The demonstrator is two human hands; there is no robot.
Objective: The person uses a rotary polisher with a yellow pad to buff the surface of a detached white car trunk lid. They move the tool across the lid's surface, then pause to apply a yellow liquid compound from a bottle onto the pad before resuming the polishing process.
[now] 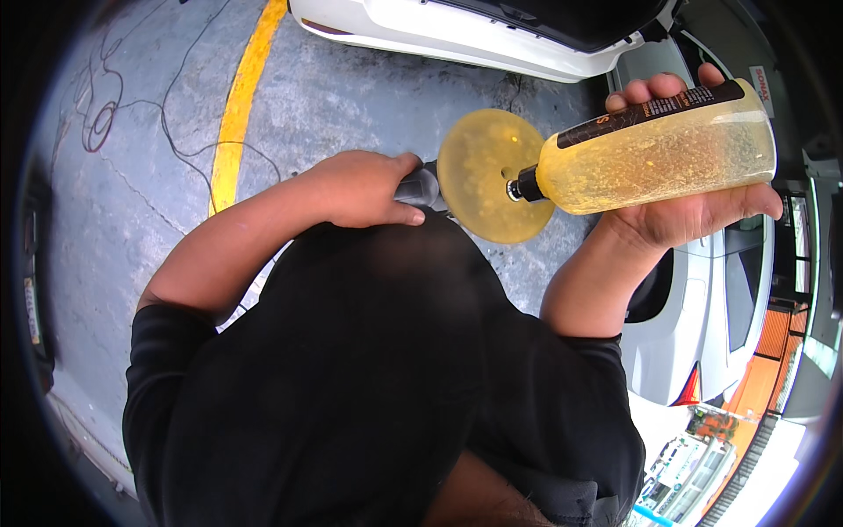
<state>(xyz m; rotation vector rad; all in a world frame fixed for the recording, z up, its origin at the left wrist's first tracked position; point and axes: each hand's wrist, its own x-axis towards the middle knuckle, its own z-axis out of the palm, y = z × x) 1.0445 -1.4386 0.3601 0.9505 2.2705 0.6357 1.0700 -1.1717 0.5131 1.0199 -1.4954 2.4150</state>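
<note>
My left hand [369,188] is wrapped around the black body of a polishing machine [421,188]. Its round yellow foam pad [484,151] faces me, with a small dark hole near its middle. Across from it, my right hand [691,217] grips a clear plastic bottle [658,161] tilted on its side. Yellowish residue coats the bottle's inner walls, and a dark label with writing runs along its upper side. The bottle's black nozzle [529,184] points at the pad's face; whether the tip touches the foam I cannot tell. The rest of the machine is hidden behind the pad and my hand.
Ahead stands a white car [461,29] with its tailgate raised. Another light-coloured car [701,329] is on the right. A dark cable [164,112] winds over the grey floor [151,178] at left, crossing a yellow painted line [240,99].
</note>
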